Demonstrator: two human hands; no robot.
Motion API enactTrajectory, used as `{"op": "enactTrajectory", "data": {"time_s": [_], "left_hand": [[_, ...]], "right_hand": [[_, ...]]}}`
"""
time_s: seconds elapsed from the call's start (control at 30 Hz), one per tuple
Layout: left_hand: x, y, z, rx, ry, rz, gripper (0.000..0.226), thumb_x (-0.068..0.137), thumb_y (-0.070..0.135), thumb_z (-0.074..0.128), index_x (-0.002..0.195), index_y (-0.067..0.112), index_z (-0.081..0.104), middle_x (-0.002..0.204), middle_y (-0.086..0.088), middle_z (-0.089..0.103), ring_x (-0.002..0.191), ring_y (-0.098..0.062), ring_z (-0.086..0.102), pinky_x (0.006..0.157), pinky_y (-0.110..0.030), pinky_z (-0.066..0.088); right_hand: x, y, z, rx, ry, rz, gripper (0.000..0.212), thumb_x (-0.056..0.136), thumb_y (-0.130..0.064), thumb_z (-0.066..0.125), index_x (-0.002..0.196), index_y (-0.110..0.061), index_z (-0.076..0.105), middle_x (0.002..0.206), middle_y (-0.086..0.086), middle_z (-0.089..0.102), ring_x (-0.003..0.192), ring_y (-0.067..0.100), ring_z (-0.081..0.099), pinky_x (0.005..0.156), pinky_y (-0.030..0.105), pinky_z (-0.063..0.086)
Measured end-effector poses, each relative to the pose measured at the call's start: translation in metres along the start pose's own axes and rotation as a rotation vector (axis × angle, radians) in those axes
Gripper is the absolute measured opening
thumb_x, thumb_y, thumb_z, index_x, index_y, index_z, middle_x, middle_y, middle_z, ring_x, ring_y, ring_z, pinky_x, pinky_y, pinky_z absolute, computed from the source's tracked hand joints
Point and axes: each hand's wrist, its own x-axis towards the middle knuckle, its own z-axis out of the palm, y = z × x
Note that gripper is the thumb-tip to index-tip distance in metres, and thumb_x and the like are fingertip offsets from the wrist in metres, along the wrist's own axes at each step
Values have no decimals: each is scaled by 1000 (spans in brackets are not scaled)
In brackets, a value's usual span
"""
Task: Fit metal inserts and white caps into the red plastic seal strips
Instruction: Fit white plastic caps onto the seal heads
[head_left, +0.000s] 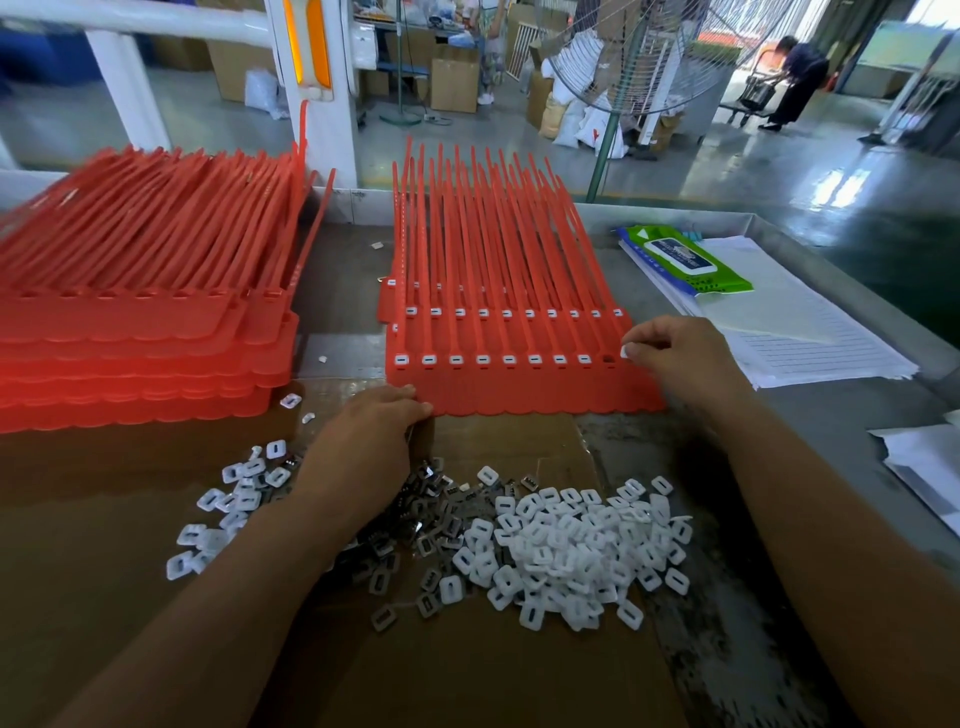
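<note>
- No legible txt, nos. or brand names can be made out anywhere in frame.
- Green wipes pack (691, 262), upper right of frame: print is seen on dark lid label & along white edge, but is too blurred to be read.
- White sack (597, 130), bkgd, upper centre-right: a red mark is seen, but cannot be read.
</note>
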Motion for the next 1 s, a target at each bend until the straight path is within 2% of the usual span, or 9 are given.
{"op": "enactTrajectory", "data": {"time_s": [0.13,0.3,0.53,0.73,0.9,1.0], "left_hand": [[-1,0,0,-1,12,-2,42,85,0,46,119,20,58,135,0,48,125,-17,41,104,-32,31],[-1,1,-1,4,11,10,42,85,-1,46,119,19,58,134,-1,48,125,-17,41,104,-31,30],[-1,2,-1,11,6,15,41,86,0,45,120,19,57,135,-2,48,125,-17,41,103,-30,30],[-1,3,-1,17,7,5,40,87,2,45,120,20,57,136,-1,47,125,-17,41,102,-29,31],[-1,2,-1,21,-1,3,40,88,3,44,122,20,56,136,0,46,127,-16,38,103,-28,29],[-1,2,-1,13,-3,7,40,88,2,44,122,19,56,136,-1,46,127,-16,38,103,-28,29]], "right_hand": [[13,4,14,-40,-38,11,10,86,-10,60,89,-12,68,87,0,58,85,12,52,76,22,34],[20,16,25,-60,-66,50,9,87,-13,59,90,-15,68,91,-2,58,87,12,51,78,26,37],[22,22,29,-29,-72,57,11,87,-17,59,81,-24,60,91,-3,55,88,13,51,77,29,39],[23,24,29,-22,-80,38,23,86,-15,60,70,-30,55,89,-2,57,90,16,53,82,32,44],[23,22,29,-92,-101,-13,14,86,-11,60,76,-21,59,95,6,59,92,19,53,83,31,40],[24,21,28,-109,-90,-36,14,83,-9,62,76,-21,58,91,3,58,87,15,51,79,26,37]]}}
